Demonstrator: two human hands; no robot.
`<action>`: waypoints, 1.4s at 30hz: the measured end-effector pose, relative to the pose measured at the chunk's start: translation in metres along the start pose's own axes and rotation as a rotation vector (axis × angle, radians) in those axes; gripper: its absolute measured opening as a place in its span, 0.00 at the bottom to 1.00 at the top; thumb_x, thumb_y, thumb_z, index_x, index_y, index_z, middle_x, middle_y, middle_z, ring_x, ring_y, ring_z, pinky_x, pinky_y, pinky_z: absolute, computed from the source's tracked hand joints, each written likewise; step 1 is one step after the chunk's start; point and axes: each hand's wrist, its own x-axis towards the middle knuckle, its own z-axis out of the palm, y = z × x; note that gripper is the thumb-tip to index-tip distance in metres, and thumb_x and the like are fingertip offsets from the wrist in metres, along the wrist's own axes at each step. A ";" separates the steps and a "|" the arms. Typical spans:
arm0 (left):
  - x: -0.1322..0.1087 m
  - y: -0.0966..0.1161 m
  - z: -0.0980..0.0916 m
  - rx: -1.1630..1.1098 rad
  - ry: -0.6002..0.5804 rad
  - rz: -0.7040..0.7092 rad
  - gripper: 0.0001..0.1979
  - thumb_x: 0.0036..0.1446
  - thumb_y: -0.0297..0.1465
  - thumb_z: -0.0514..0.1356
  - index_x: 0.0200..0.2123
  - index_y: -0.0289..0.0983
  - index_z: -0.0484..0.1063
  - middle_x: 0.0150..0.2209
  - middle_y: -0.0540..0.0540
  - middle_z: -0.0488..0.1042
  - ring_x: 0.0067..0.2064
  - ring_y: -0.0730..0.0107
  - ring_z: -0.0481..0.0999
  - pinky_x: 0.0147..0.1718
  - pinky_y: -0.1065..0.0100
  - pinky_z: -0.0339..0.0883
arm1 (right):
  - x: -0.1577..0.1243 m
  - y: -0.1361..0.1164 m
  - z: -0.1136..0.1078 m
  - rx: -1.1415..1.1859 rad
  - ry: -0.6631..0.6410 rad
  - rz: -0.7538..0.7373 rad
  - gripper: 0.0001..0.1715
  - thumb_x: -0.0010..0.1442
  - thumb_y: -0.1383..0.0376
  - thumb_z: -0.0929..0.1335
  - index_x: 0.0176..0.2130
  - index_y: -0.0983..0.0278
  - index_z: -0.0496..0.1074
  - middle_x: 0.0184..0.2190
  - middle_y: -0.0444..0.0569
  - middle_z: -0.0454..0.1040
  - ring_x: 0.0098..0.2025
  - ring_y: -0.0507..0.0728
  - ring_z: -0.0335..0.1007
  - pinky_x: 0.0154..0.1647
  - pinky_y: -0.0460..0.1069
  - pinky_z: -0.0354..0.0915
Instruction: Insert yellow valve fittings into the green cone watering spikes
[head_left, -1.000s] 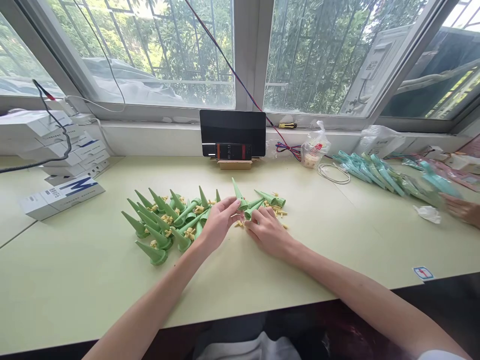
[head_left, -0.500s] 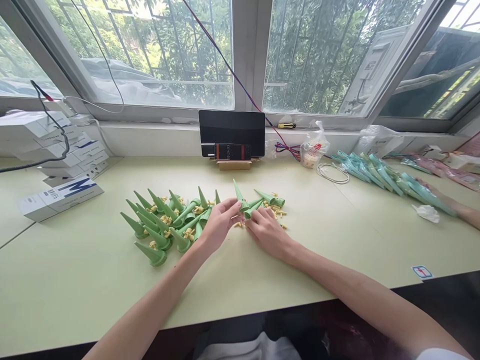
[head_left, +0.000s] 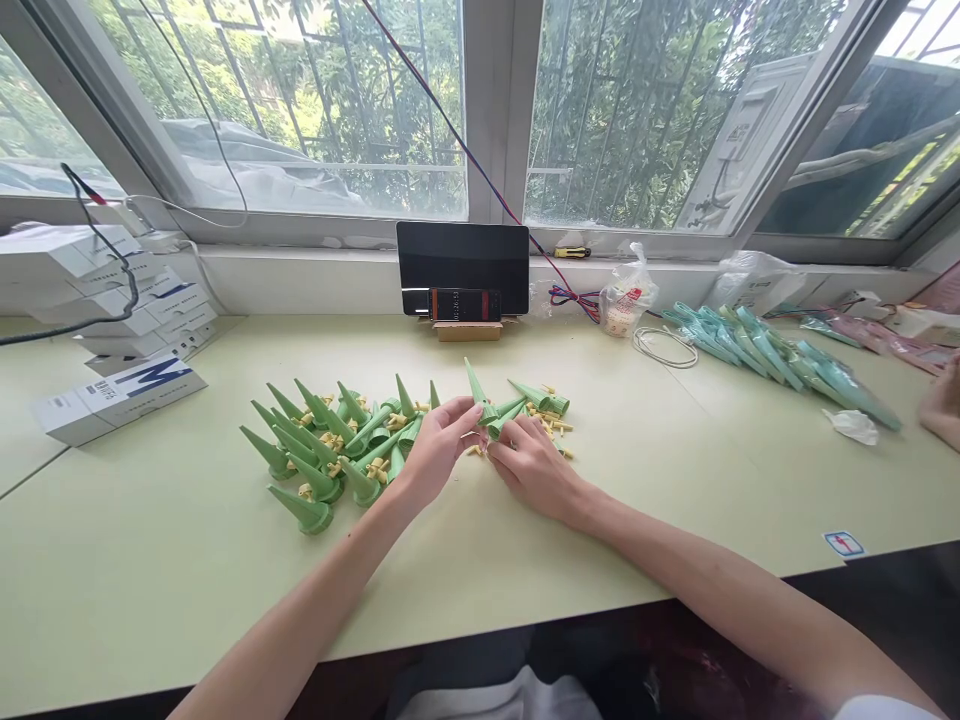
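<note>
My left hand (head_left: 441, 440) grips a green cone (head_left: 476, 385) by its wide end, with the narrow tip pointing up. Close against it, my right hand (head_left: 538, 468) has its fingers curled together at the cone's base; what lies between them is hidden. Another green cone lies on its side just behind the right fingertips. More loose cones (head_left: 531, 392) and small yellow pegs (head_left: 559, 425) lie beyond my right hand. To the left of my hands spreads a cluster of several green cones (head_left: 309, 508), with yellow pieces (head_left: 334, 438) among them.
A black tablet (head_left: 465, 255) with a phone (head_left: 465, 304) stands by the window. White boxes (head_left: 124, 400) are at left. Teal bagged packages (head_left: 765, 350), a coiled white cable (head_left: 666, 348) and a tied plastic bag (head_left: 628, 295) lie at right. Another person's hand (head_left: 943, 405) shows at the right edge.
The other person's hand has drawn back from the teal packages toward the right edge. My hands stay almost in place, with only a slight shift of the right fingers.
</note>
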 end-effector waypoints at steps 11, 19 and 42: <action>-0.003 0.001 0.005 0.247 0.106 0.079 0.13 0.56 0.41 0.63 0.36 0.36 0.71 0.33 0.47 0.69 0.29 0.71 0.70 0.29 0.66 0.68 | 0.003 0.021 -0.010 0.257 0.256 0.201 0.09 0.70 0.67 0.59 0.37 0.62 0.64 0.34 0.51 0.69 0.37 0.57 0.65 0.39 0.52 0.64; -0.005 -0.011 0.007 0.512 0.076 0.161 0.13 0.55 0.41 0.64 0.39 0.38 0.73 0.31 0.47 0.74 0.29 0.67 0.73 0.30 0.66 0.68 | 0.000 0.028 -0.012 0.332 0.382 0.265 0.09 0.70 0.62 0.61 0.38 0.61 0.67 0.30 0.47 0.72 0.28 0.53 0.66 0.30 0.49 0.64; -0.007 -0.014 0.009 0.607 0.044 0.244 0.12 0.60 0.38 0.60 0.42 0.36 0.73 0.35 0.45 0.74 0.32 0.70 0.73 0.35 0.65 0.72 | -0.001 0.028 -0.004 0.406 0.331 0.136 0.07 0.69 0.66 0.62 0.39 0.62 0.69 0.31 0.48 0.74 0.30 0.53 0.68 0.32 0.48 0.65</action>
